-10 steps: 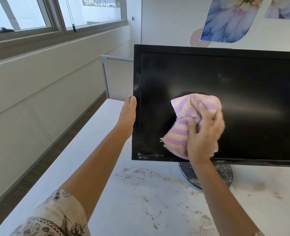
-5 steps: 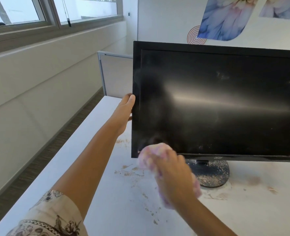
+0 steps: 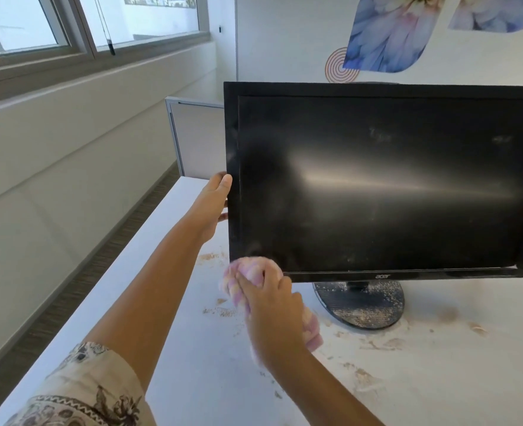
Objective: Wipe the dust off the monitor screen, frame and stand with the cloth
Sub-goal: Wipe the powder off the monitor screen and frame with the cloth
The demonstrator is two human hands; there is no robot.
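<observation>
So the Acer monitor point(image 3: 383, 182) sits on a white counter point(image 3: 168, 318), and the left hand point(image 3: 212, 199) steadies it at the left edge of the frame point(image 3: 231, 149), thumb on the front of the bezel and the rest of the fingers tucked behind where I can't see them. The right hand point(image 3: 269, 305) has a pink and white striped cloth point(image 3: 251, 272) bunched up in its curled fingers, right at the bottom left corner of the frame, touching or just about touching it, a bit blurry so hard to call. Progress-wise I'd say it's maybe partway: the screen point(image 3: 392, 195) looks mostly dark and clean on the left side, but there are faint smudges toward the upper right and a hazy streak that could just be glare. The round stand point(image 3: 360, 302) is clearly not done, it's speckled all over with pale dust, and there's brownish grit scattered on the counter around it. The monitor's right edge is cut off by the picture, so no idea what shape that side of the frame is in, and the back is hidden entirely.
</observation>
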